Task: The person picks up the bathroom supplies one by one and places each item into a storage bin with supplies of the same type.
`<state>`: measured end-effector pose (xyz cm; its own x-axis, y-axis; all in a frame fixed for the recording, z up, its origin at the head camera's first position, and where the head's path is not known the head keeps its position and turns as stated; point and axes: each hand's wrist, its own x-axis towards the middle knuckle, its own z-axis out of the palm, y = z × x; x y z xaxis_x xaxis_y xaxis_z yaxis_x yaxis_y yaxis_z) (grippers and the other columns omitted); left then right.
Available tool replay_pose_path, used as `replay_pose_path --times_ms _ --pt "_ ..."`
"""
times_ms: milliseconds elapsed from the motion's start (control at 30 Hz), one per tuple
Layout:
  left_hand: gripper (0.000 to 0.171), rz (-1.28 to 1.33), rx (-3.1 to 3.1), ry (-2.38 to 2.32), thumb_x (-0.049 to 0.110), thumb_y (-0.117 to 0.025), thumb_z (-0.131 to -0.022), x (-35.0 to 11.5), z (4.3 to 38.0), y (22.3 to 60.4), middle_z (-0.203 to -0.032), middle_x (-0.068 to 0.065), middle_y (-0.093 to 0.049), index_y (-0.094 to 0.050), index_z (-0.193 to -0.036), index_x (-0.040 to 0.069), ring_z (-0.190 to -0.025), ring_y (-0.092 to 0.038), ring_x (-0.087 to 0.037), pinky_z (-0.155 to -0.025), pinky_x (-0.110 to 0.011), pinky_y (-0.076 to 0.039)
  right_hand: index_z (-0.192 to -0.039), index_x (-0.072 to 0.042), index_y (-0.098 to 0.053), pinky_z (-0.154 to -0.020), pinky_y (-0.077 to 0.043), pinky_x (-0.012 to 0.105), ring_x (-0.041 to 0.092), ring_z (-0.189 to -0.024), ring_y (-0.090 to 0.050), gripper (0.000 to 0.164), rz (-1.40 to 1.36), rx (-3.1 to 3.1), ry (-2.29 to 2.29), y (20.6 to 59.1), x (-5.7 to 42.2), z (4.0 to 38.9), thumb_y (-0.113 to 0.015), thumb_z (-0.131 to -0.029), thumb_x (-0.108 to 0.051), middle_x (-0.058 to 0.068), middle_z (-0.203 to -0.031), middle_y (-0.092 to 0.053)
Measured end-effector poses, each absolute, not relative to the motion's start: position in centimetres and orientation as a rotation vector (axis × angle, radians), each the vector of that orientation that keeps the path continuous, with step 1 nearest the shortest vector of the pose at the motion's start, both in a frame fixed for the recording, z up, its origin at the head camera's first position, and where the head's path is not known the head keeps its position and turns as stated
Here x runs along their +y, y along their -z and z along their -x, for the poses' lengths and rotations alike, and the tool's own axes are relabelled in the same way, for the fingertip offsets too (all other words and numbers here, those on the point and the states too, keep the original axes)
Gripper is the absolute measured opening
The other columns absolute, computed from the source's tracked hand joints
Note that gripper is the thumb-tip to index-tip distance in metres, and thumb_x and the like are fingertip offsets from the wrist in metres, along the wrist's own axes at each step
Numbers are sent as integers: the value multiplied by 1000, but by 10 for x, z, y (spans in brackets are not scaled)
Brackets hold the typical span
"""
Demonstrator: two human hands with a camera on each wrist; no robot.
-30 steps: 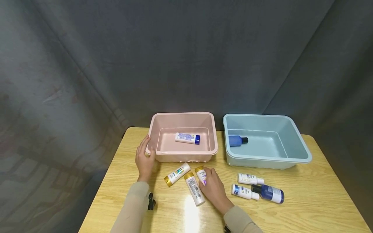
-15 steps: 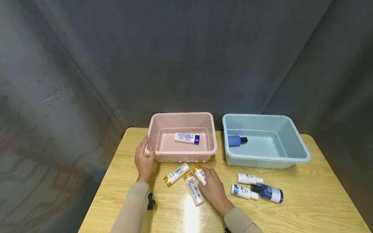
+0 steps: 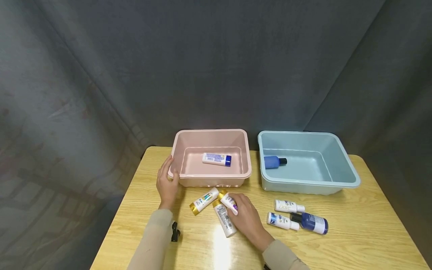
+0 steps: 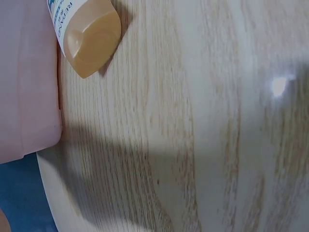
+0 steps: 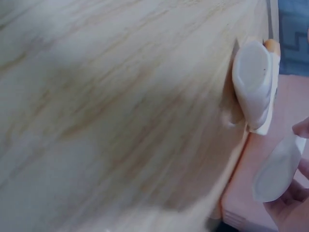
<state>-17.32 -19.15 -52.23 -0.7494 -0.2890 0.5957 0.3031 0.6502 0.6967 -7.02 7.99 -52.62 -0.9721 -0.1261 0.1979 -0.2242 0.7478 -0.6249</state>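
In the head view my right hand [image 3: 248,217] grips a white bottle with a gold cap [image 3: 228,201], its cap pointing up and left. The right wrist view shows the pale base of this bottle [image 5: 277,171] between thumb and fingers. Just left of it lies another gold-capped white bottle [image 3: 224,219], its cap end close against the held one. A third gold-capped bottle [image 3: 204,201] lies slanted beside the pink bin. My left hand [image 3: 167,187] holds the front left corner of the pink bin [image 3: 210,176], fingers at the side rim and thumb at the front rim.
Inside the pink bin lies a white tube with a blue cap [image 3: 216,159]. The light blue bin [image 3: 310,183] to the right contains a blue bottle with a black cap [image 3: 272,162]. Two small white bottles [image 3: 285,206] and a dark blue bottle [image 3: 312,223] lie in front of it.
My right hand has shifted slightly left with the gold-capped bottle, which has turned and now overlaps the neighbouring bottle's cap end. The left hand stays at the pink bin's corner.
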Motion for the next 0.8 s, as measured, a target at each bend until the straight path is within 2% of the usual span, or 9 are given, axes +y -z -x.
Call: replay_pose_path --times_ms 467,800 --pt "44 25 -2127 1070 2 -56 -86 -190 175 523 -139 -4 -59 -64 -129 4 -129 -52 -28 -105 -46 -41 -121 -13 -68 -83 -56 37 17 -103 -62 41 -573 -2711 -885 507 78 67 -79 -82 -19 0 -112 -68" --pt "45 2 -2164 1007 7 -56 -85 -190 174 521 -139 -3 -59 -64 -129 6 -126 -54 -28 -100 -48 -44 -122 -9 -67 -87 -56 37 20 -106 -63 43 -745 -2597 -839 489 78 73 -80 -81 -15 4 -116 -67"
